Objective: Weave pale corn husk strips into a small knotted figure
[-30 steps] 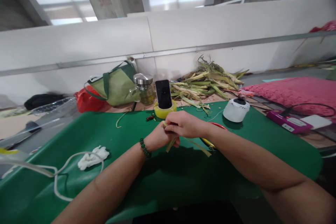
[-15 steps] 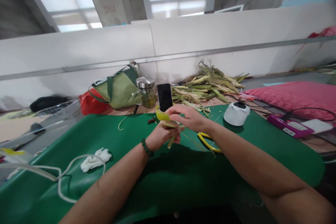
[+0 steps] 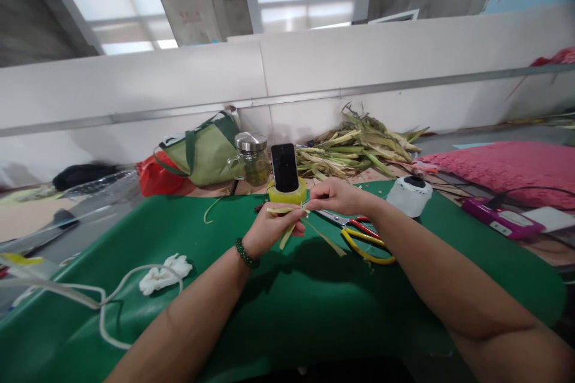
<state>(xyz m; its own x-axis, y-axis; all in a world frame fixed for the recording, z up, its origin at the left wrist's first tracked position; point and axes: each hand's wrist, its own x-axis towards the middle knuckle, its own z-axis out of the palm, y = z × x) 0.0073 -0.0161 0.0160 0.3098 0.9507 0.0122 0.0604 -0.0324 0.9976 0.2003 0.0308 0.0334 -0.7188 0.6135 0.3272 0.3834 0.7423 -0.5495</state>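
My left hand (image 3: 272, 228), with a green bead bracelet at the wrist, is closed on a small bundle of pale yellow-green leaf strips (image 3: 287, 231) held above the green table cover (image 3: 188, 227). My right hand (image 3: 336, 196) pinches one strip of the same bundle at its top, just right of my left thumb. Loose strip ends hang down and to the right. A black phone (image 3: 284, 167) stands upright in a yellow tape roll (image 3: 287, 194) right behind my hands.
Red and yellow handled tools (image 3: 365, 239) lie right of my hands, a white spool (image 3: 409, 195) beyond them. A heap of green leaves (image 3: 359, 146), a glass jar (image 3: 251, 158) and a green bag (image 3: 202, 149) line the wall. A white cord and cloth (image 3: 162, 272) lie left; a pink cushion (image 3: 503, 164) sits right.
My right hand has lifted off my left hand and shifted right, now pinching a strip end. The tools beneath it have come into view. The camera tilted slightly.
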